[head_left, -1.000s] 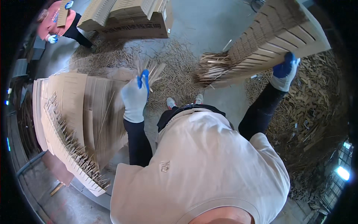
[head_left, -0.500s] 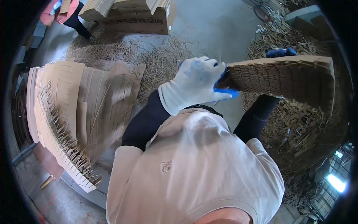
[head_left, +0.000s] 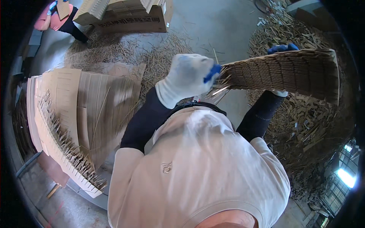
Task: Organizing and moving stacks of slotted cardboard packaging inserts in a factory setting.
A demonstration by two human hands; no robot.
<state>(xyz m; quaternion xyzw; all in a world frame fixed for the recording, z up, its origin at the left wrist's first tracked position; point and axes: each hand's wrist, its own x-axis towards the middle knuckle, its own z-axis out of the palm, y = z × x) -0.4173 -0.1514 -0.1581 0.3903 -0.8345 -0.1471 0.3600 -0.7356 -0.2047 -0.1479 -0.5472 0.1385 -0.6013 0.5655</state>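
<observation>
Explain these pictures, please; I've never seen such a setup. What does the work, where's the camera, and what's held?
There is no machine: a person works by hand, gloved. Everything is seen from one wide fisheye camera on that person's head, looking down, so straight edges bend near the rim. The right hand holds a thick cardboard stack, its ridged side toward the camera. The left hand is curled at the stack's left end, by some thin strips; whether it holds any is hard to tell. Farther left are more cardboard sheets in layers, and scraps litter the floor. At top left, another person holds a cardboard piece.
</observation>
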